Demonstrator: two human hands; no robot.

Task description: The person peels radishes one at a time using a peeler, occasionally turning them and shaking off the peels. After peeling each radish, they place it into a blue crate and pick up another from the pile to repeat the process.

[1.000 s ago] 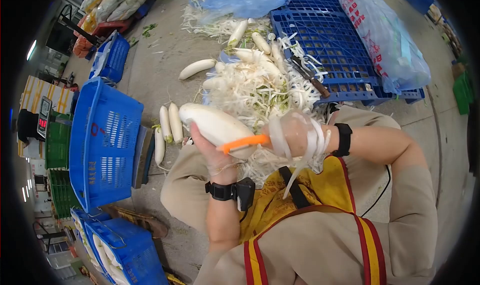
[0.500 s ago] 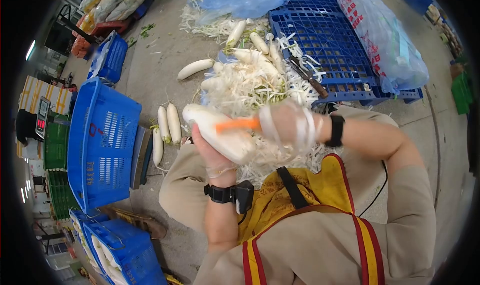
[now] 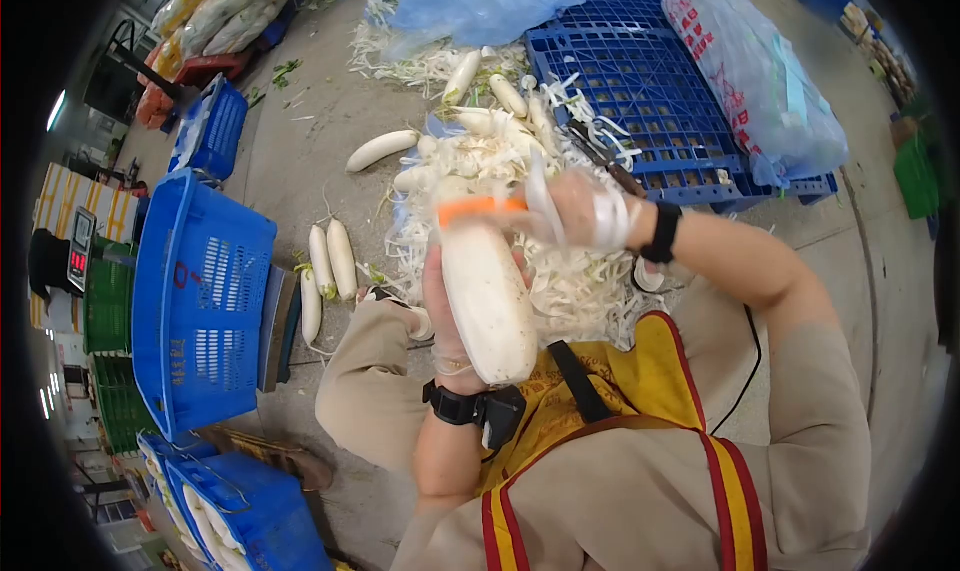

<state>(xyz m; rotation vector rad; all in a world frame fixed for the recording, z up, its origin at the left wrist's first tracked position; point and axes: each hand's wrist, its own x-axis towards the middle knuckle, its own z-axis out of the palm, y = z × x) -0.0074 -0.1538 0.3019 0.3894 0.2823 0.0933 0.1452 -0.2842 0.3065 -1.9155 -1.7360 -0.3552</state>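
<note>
A large white radish [image 3: 488, 306] lies lengthwise in my left hand [image 3: 444, 316], whose gloved fingers close around its side and underside. Blurred by motion, my right hand [image 3: 580, 209] grips an orange peeler [image 3: 482, 209] across the far end of the radish. A pale strip of peel rises beside the peeler. Beneath my hands spreads a heap of white peelings [image 3: 575, 286]. Several more radishes [image 3: 383, 150] rest around and on that heap, and three slim ones [image 3: 342, 259] lie together to the left.
Tall blue crates [image 3: 205, 351] stand at the left, near a scale [image 3: 80, 246] with a lit display. At the back right, a filled plastic bag [image 3: 755, 81] lies on a blue pallet [image 3: 625, 81]. A knife-like tool [image 3: 607, 159] rests by the pallet's edge.
The radish has turned from slanted to nearly upright in view, its near end coming closer to my body. My right hand and the peeler have shifted slightly up toward its far end.
</note>
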